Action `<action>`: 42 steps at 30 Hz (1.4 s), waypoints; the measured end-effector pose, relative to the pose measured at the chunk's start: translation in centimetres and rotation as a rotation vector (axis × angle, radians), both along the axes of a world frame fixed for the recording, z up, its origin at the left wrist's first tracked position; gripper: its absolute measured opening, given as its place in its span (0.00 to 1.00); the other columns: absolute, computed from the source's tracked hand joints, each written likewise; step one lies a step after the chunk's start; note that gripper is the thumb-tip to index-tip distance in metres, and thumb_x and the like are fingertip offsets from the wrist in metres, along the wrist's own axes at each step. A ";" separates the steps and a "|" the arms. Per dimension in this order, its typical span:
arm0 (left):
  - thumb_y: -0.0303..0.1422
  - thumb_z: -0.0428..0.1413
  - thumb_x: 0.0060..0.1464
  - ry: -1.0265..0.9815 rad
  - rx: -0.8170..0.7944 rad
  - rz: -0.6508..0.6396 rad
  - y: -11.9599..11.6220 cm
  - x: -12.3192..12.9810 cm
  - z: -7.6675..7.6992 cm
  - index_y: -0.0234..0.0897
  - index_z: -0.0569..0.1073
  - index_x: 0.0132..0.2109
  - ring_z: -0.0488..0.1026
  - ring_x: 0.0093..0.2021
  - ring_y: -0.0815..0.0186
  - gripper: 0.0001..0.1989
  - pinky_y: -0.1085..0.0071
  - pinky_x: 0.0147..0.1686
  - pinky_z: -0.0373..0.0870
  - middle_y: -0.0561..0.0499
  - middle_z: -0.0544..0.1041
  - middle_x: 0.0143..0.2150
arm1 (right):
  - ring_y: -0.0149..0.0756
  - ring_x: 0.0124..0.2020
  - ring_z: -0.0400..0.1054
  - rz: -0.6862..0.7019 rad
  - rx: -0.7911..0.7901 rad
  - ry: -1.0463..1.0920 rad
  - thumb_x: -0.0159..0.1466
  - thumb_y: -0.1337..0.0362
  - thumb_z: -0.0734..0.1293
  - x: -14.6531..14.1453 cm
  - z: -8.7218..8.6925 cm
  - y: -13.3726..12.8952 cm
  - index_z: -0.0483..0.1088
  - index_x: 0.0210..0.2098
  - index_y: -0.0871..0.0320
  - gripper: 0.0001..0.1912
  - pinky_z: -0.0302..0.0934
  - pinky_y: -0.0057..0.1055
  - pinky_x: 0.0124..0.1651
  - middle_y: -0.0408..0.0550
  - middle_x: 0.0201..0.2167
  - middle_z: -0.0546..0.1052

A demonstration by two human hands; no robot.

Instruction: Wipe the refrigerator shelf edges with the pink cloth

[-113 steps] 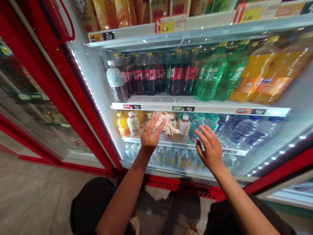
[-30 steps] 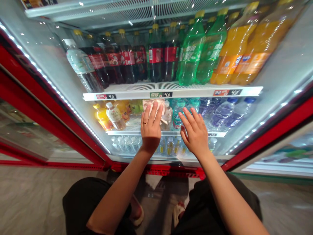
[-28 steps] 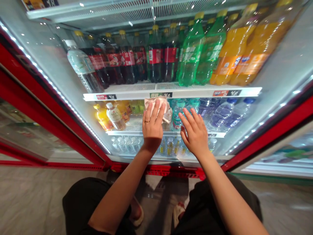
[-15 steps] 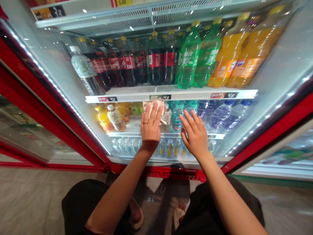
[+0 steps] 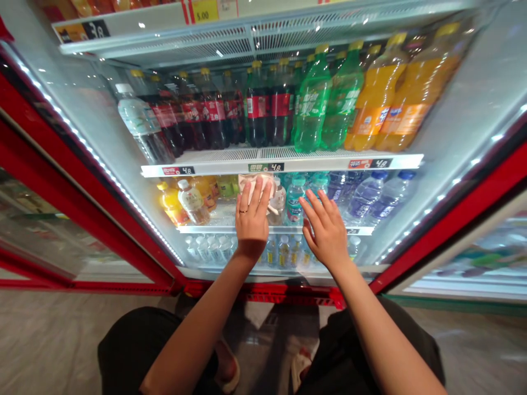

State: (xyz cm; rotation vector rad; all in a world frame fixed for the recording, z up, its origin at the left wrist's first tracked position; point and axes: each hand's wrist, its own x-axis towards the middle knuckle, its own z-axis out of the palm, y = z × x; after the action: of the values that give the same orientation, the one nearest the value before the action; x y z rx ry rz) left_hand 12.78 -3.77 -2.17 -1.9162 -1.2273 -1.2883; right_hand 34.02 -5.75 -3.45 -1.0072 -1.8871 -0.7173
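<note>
My left hand (image 5: 252,215) lies flat over a pale cloth (image 5: 257,181), which shows above and beside the fingers. A ring is on one finger. Both are in front of the lower bottle shelf of a lit drinks cooler, and the palm side is hidden. To the right, my right hand (image 5: 326,229) has its fingers stretched out and spread, with nothing seen in it. It is near teal bottles (image 5: 295,201). Whether a glass pane lies under the hands is hard to tell, though a faint reflection shows below them.
Cola bottles (image 5: 258,118), green bottles (image 5: 313,104) and orange bottles (image 5: 373,101) stand on the shelf above. Blue-capped bottles (image 5: 366,196) are at the right, yellow-capped juice (image 5: 169,203) at the left. Red door frames (image 5: 444,230) flank the cooler; my knees are below.
The view has shifted slightly, so the shelves sit a little lower and further left. The left hand stays on the cloth, and the right hand keeps nearly the same spread pose.
</note>
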 end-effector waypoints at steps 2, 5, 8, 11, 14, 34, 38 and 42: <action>0.15 0.46 0.64 0.050 -0.024 0.022 0.1 0.5 0.4 0.49 0.41 0.82 0.57 0.81 0.52 0.46 0.45 0.78 0.58 0.47 0.62 0.80 | 0.48 0.79 0.57 0.005 -0.002 0.000 0.73 0.72 0.64 0.1 0.0 -0.1 0.34 0.82 0.42 0.48 0.59 0.54 0.78 0.44 0.79 0.61; 0.17 0.48 0.66 0.161 -0.076 0.058 0.2 1.2 0.5 0.48 0.39 0.82 0.57 0.81 0.52 0.46 0.48 0.78 0.58 0.48 0.61 0.80 | 0.48 0.79 0.56 0.008 -0.018 0.007 0.73 0.72 0.63 0.2 -0.1 -0.2 0.33 0.82 0.41 0.49 0.58 0.54 0.78 0.43 0.79 0.60; 0.18 0.49 0.66 0.214 -0.070 0.053 0.1 1.3 -0.4 0.48 0.40 0.82 0.58 0.80 0.55 0.45 0.52 0.79 0.57 0.48 0.62 0.79 | 0.49 0.79 0.56 0.000 -0.015 0.018 0.73 0.72 0.63 0.2 -0.2 -0.1 0.34 0.82 0.41 0.49 0.58 0.54 0.78 0.43 0.79 0.60; 0.18 0.49 0.67 0.194 -0.039 0.043 -0.1 1.0 -1.5 0.48 0.40 0.82 0.59 0.80 0.57 0.45 0.54 0.79 0.56 0.48 0.64 0.79 | 0.49 0.79 0.57 -0.009 -0.008 0.022 0.73 0.72 0.63 0.4 -0.1 -0.2 0.34 0.82 0.40 0.49 0.59 0.54 0.78 0.42 0.79 0.60; 0.19 0.49 0.67 0.149 -0.018 0.051 -0.2 0.8 -2.1 0.48 0.39 0.82 0.60 0.79 0.57 0.45 0.53 0.78 0.57 0.48 0.65 0.78 | 0.48 0.79 0.56 -0.008 -0.003 0.018 0.73 0.72 0.64 0.6 -0.1 -0.3 0.34 0.82 0.41 0.48 0.59 0.54 0.78 0.42 0.79 0.60; 0.19 0.49 0.66 0.142 -0.050 0.052 0.0 3.6 0.0 0.47 0.38 0.82 0.59 0.80 0.54 0.45 0.51 0.78 0.57 0.46 0.62 0.80 | 0.48 0.80 0.55 -0.044 0.021 0.035 0.73 0.71 0.64 1.2 0.1 -0.6 0.35 0.82 0.43 0.48 0.59 0.53 0.78 0.45 0.78 0.62; 0.20 0.49 0.67 0.180 -0.016 0.039 0.4 5.0 0.6 0.46 0.40 0.82 0.58 0.80 0.56 0.44 0.53 0.79 0.55 0.48 0.63 0.79 | 0.49 0.79 0.55 -0.063 0.018 0.040 0.73 0.71 0.64 1.5 0.0 -0.4 0.33 0.82 0.42 0.49 0.58 0.54 0.78 0.45 0.79 0.60; 0.19 0.49 0.67 0.259 -0.009 0.020 0.2 4.3 -0.4 0.46 0.40 0.82 0.59 0.79 0.58 0.45 0.54 0.80 0.53 0.49 0.65 0.78 | 0.49 0.80 0.55 -0.071 0.017 0.064 0.72 0.72 0.64 1.8 0.1 -0.5 0.33 0.82 0.41 0.50 0.57 0.54 0.79 0.44 0.80 0.59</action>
State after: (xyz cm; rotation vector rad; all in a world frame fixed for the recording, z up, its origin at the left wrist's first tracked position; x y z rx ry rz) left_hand 17.04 -3.56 -2.61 -1.9980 -1.1182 -0.9886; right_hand 35.78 -6.22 -3.34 -1.0791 -1.7945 -0.7326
